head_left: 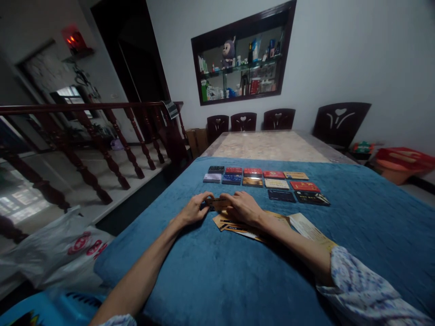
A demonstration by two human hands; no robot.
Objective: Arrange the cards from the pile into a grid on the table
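A tan card point(218, 203) is held between both hands, low over the blue cloth point(204, 271). My left hand point(195, 209) pinches its left end. The fingers of my right hand point(244, 207) close on its right end. Something dark shows just below the card, partly hidden by the fingers. Under my right hand and forearm lie several loose gold and black cards or papers point(234, 227). Beyond the hands, cards lie in rows, among them a red card point(274, 174), a cream card point(277, 184), a gold card point(252, 182) and a black card point(311, 198).
A pale tabletop point(258, 145) shows past the cloth, with dark wooden chairs point(243, 122) behind it. On the left runs a wooden railing point(112, 131). White plastic bags point(68, 253) and a blue plastic item point(50, 308) stand near the table's left edge.
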